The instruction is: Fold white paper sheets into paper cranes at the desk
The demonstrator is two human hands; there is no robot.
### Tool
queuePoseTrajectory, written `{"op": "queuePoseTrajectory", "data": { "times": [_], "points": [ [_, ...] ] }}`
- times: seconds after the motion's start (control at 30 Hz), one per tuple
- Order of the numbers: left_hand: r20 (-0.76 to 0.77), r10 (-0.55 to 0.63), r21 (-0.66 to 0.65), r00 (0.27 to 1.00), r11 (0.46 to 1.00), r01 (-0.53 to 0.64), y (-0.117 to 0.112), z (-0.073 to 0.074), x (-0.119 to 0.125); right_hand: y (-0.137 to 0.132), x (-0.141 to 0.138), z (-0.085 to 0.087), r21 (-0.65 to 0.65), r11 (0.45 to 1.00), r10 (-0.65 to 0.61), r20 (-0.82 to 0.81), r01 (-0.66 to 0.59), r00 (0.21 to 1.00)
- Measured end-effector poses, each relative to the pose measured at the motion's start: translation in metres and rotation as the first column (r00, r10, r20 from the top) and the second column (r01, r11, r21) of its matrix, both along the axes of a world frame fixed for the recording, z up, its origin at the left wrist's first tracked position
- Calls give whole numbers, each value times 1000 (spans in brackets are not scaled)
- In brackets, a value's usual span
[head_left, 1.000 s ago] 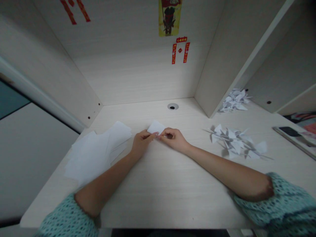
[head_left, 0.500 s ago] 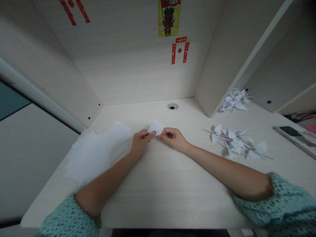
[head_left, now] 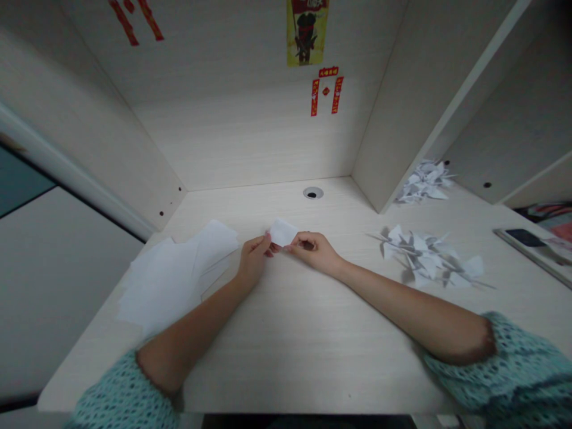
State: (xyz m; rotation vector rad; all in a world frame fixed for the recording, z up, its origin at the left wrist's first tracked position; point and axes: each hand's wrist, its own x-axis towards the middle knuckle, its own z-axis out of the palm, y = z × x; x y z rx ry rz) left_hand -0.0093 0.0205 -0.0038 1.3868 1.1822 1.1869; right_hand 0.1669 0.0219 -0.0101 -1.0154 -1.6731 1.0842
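A small white paper piece [head_left: 283, 232] is held up just above the desk, between my two hands. My left hand [head_left: 254, 259] pinches its left edge with thumb and fingers. My right hand [head_left: 313, 251] grips its lower right side, and the fingertips hide part of the paper. Any fold in it is too faint to make out. To the left of my left hand lies a loose stack of white paper sheets [head_left: 167, 280], partly under my left forearm.
Two heaps of folded white paper cranes [head_left: 422, 256] [head_left: 425, 183] lie to the right on the pale wood desk [head_left: 286, 357]. A dark device on a tray [head_left: 525, 238] sits at the right edge. Shelf walls with red and yellow paper decorations [head_left: 307, 33] surround the desk, which has a cable hole [head_left: 313, 192].
My left thumb has shifted up to the paper's left edge, and my left hand has drawn slightly away from my right. The paper has turned a little. The stack and cranes have not moved.
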Motion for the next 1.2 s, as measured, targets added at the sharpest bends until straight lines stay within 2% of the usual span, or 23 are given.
{"op": "queuePoseTrajectory", "data": {
  "times": [0.17,0.3,0.43,0.57,0.77,1.0,1.2],
  "points": [
    [-69,10,29,998,1000,-8,-1,4,2,1,1,-2,28,999,-22,-16,22,1000],
    [-184,17,67,983,998,-5,-3,8,4,3,2,-2,-25,997,-77,-8,77,997],
    [-276,-64,23,959,997,74,-6,7,5,5,2,-3,-87,994,-79,-156,66,985],
    [-289,-103,20,952,993,114,-8,6,6,6,0,-4,-171,985,-73,-309,20,948],
    [-294,-129,-16,947,991,130,-8,5,7,5,0,-1,-244,970,-123,-396,25,910],
    [-178,-23,-6,984,1000,22,-2,3,3,7,-1,-4,-146,989,-85,-322,40,943],
    [-118,3,21,993,1000,0,-2,6,5,3,0,-6,-44,997,47,-206,-57,978]
  ]
}}
